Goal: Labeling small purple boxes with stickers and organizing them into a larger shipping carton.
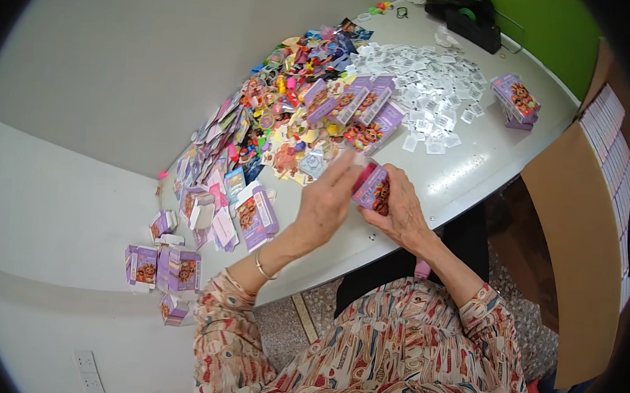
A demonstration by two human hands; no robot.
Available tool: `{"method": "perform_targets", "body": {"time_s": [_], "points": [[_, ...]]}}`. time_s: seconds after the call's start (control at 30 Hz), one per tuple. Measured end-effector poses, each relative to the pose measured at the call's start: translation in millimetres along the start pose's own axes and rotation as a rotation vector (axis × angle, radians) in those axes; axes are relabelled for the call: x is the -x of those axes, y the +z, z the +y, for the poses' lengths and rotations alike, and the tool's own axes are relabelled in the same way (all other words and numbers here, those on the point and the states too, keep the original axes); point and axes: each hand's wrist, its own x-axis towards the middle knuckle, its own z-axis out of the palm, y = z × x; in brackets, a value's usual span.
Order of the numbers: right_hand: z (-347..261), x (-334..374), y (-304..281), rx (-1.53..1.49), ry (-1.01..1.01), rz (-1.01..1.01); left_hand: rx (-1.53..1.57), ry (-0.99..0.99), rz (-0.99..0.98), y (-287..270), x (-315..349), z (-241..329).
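Grips a purple cardboard box (369, 190) in the right hand (404, 213); holds the left hand (324, 206) at its end, cannot tell if grasping; has a trinket pile (274, 99) beyond that hand.

Right of the person's right hand (405, 211), I saw the widest passage for a hand over the glossy white tabletop (466, 170), a bare stretch running to a short stack of purple cardboard boxes (515, 98) toward the far right, with a tall brown cardboard carton (573, 266) standing just off the edge. Straight ahead, a cluster of purple picture-printed cartons (375, 129) and a heap of multicoloured plastic trinkets (281, 105) blocked any low reach, while leftward an open-flapped purple-and-white box (257, 216) narrowed the near strip.
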Motion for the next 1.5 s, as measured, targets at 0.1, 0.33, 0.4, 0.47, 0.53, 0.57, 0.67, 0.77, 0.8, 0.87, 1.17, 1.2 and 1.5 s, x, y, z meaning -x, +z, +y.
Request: {"method": "perform_targets", "body": {"time_s": [0.1,0.33,0.4,0.47,0.53,0.57,0.67,0.77,0.8,0.87,1.17,1.2,1.5], "points": [[1,2,-3,-0.006,0.036,-0.015,0.213,-0.134,0.103,-4,-4,10],[-3,1,-3,-0.012,0.023,-0.034,0.003,-0.456,0.168,-34,9,-137],[-3,0,-4,0.003,0.035,-0.031,-0.123,-0.426,0.113,-25,4,-147],[-3,1,-5,0.020,0.043,-0.031,-0.295,-0.260,0.107,-7,-4,-145],[-4,2,-5,0.007,0.071,-0.040,-0.233,-0.262,0.099,5,-5,-150],[-4,1,-5,0.010,0.069,-0.040,-0.299,-0.244,0.119,9,-5,-153],[-5,1,-3,-0.006,0.045,-0.045,-0.377,-0.236,0.109,4,-5,-160],[-2,1,0,0.029,0.021,-0.010,0.093,-0.533,0.198,-15,-13,-135],[-3,0,0,0.047,0.020,-0.006,0.096,-0.534,0.191,-24,-18,-112],[0,1,-4,0.080,0.035,0.006,0.338,-0.452,0.225,-30,-28,-74],[-6,-1,1,0.081,0.020,0.008,0.047,-0.008,0.186,-5,-6,1],[-6,-1,1,0.092,0.009,0.021,0.041,-0.010,0.188,-5,-4,0],[-3,1,2,0.142,-0.036,0.048,0.129,-0.085,0.265,19,-6,6]]}}
